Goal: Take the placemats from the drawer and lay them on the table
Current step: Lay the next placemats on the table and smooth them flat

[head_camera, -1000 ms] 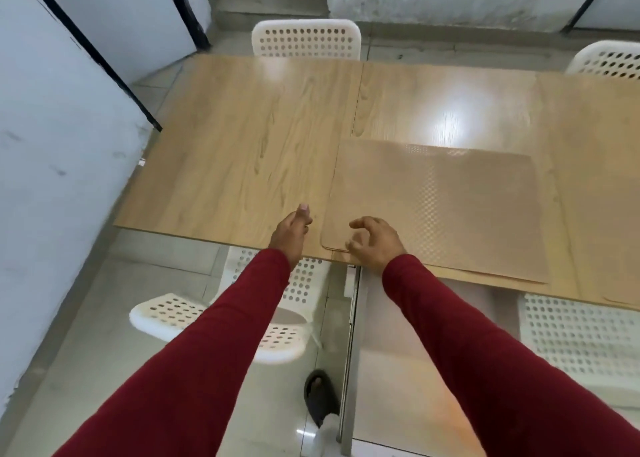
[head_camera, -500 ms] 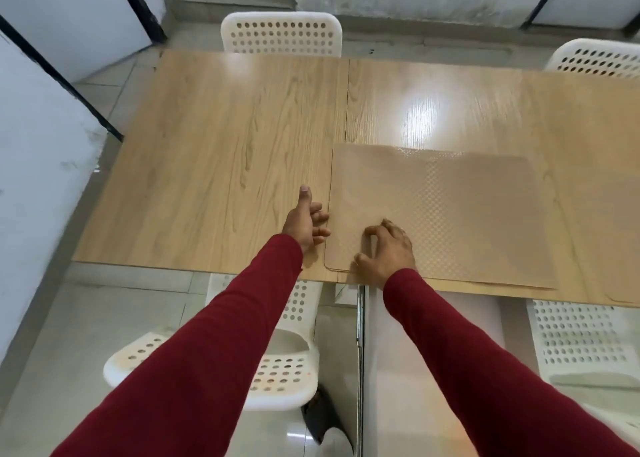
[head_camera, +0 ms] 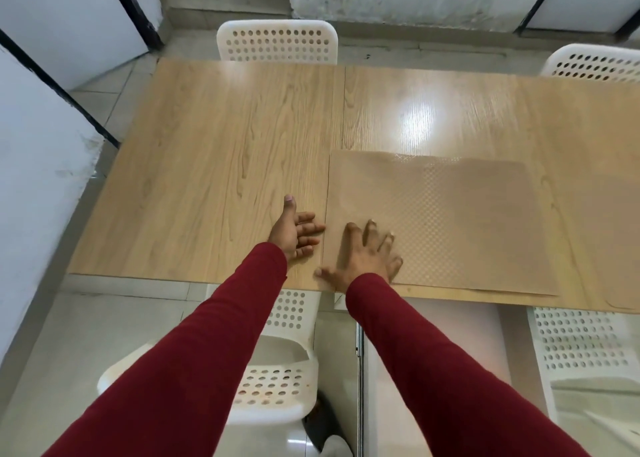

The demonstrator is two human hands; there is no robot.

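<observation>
The right hand (head_camera: 363, 252) lies flat, fingers spread and straight, and presses on the near left corner of the placemat (head_camera: 440, 221); the hand is a little blurred. The left hand (head_camera: 294, 233) is just beside the left edge of the placemat, palm turned toward it, fingers straight and relaxed, thumb pointing to the far side; it holds nothing, and whether the fingertips touch the mat I cannot tell. The placemat, tan with a fine checker texture, lies flat on the wooden table (head_camera: 225, 152), along the near edge, right of the seam in the tabletop. Both sleeves are dark red. White perforated chairs stand at the far edge (head_camera: 277, 41) and under the near edge (head_camera: 277, 380).
</observation>
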